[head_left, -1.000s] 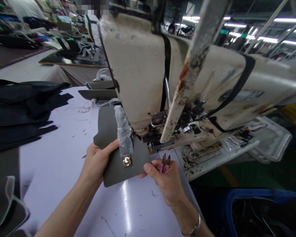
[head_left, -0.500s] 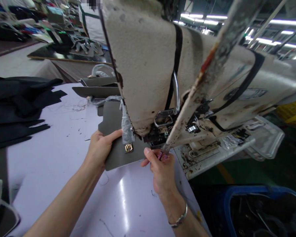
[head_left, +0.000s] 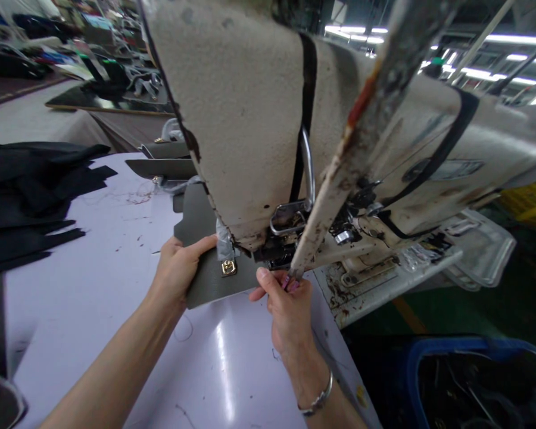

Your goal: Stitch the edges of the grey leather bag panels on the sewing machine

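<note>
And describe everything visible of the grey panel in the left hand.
The flat, grey, leather-like panel looks thin and matte, its left edge stepped. A square gold-toned metal fitting sits toward its near edge, meeting a strip wrapped in clear plastic. It lies roughly level over the glossy white table. The left hand grips its left side, thumb on top; the right hand has fingers at its near right corner. The cream sewing machine hides its far right part.

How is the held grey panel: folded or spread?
Spread: the grey panel, gripped by the left hand, shows a flat, uncreased face; the sewing machine hides part.
</note>
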`<move>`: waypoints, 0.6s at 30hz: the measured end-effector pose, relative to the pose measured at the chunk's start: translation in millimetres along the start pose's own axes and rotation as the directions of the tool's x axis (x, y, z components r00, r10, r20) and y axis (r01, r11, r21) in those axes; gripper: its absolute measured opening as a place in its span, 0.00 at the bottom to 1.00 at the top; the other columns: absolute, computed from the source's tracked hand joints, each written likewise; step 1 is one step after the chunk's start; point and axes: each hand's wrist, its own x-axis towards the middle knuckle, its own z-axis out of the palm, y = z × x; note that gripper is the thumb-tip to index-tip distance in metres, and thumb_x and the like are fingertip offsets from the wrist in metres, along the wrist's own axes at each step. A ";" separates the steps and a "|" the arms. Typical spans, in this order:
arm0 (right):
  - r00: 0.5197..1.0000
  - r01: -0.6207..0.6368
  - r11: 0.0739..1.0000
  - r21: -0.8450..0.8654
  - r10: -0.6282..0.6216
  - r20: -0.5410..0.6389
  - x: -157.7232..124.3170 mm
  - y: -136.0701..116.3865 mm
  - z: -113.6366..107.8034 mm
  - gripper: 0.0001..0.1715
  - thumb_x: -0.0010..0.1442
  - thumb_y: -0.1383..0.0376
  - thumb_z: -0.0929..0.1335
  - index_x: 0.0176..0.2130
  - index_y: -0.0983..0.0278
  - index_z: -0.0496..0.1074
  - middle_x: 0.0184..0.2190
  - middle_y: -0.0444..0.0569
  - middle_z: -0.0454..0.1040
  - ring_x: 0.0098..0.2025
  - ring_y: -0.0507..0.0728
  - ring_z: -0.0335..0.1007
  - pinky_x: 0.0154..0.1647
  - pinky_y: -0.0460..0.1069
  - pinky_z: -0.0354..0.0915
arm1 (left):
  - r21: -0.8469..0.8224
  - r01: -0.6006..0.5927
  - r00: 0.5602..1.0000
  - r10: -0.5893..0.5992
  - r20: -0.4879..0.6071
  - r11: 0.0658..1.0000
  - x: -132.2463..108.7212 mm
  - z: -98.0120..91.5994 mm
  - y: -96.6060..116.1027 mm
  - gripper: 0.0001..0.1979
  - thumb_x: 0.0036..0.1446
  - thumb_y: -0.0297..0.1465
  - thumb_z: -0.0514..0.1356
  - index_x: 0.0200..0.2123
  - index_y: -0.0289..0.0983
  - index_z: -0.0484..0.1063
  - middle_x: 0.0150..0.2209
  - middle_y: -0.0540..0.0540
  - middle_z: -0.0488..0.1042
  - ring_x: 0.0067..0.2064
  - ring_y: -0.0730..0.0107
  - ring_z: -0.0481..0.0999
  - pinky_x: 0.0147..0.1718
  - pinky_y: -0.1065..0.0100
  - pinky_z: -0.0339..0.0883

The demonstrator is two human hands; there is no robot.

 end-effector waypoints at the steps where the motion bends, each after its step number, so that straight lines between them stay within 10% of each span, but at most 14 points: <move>1: 1.000 0.003 1.000 -0.004 -0.003 0.002 0.2 0.4 -0.1 0.22 0.54 0.52 0.75 0.20 0.63 0.73 0.15 0.46 0.73 0.18 0.52 0.63 0.22 0.47 0.56 | -0.001 -0.008 1.000 0.008 0.003 1.000 0.1 0.3 0.1 0.21 0.42 0.31 0.70 0.42 0.32 0.79 0.30 0.47 0.82 0.24 0.65 0.77 0.22 0.68 0.73; 18: 0.993 -0.018 0.999 0.031 0.022 -0.113 -16.6 19.4 13.7 0.30 0.56 0.48 0.76 0.20 0.62 0.63 0.19 0.39 0.55 0.21 0.48 0.48 0.23 0.47 0.51 | -0.007 -0.048 0.999 0.049 0.020 0.999 4.5 -1.8 -3.7 0.20 0.43 0.29 0.70 0.43 0.31 0.79 0.41 0.44 0.83 0.33 0.65 0.80 0.32 0.68 0.75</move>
